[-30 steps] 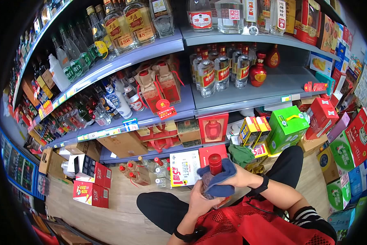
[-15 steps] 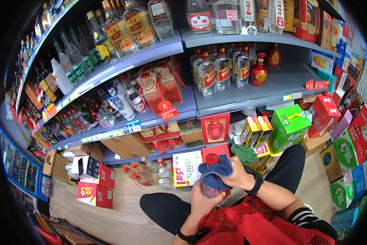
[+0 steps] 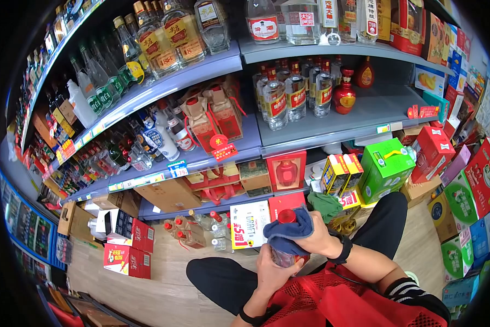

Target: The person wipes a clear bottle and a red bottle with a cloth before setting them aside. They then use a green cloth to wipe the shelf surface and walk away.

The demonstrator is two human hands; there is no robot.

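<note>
My left hand (image 3: 272,271) is wrapped round the lower body of a clear glass bottle (image 3: 282,258) with a red cap, held upright in front of my lap. A dark blue cloth (image 3: 286,238) is draped round the bottle's upper part. My right hand (image 3: 317,240) presses that cloth against the glass, its fingers closed and partly hidden by the fabric. The bottle's label is mostly covered. Just beyond it stand a white carton (image 3: 249,223) with red lettering and a red box (image 3: 288,201). A green cloth (image 3: 325,206) lies to the right of these.
Ahead, a grey shelf (image 3: 332,133) carries several red-labelled bottles (image 3: 297,98) and a red jar-shaped bottle (image 3: 345,95). More bottles fill the left shelves. On the floor are several bottles (image 3: 188,231), red boxes (image 3: 128,259) and a green box (image 3: 386,166). Stacked cartons (image 3: 457,259) line the right.
My right hand and the cloth have shifted slightly on the bottle, and the red cap now shows a little farther right. The left hand keeps its hold; the view has moved slightly.
</note>
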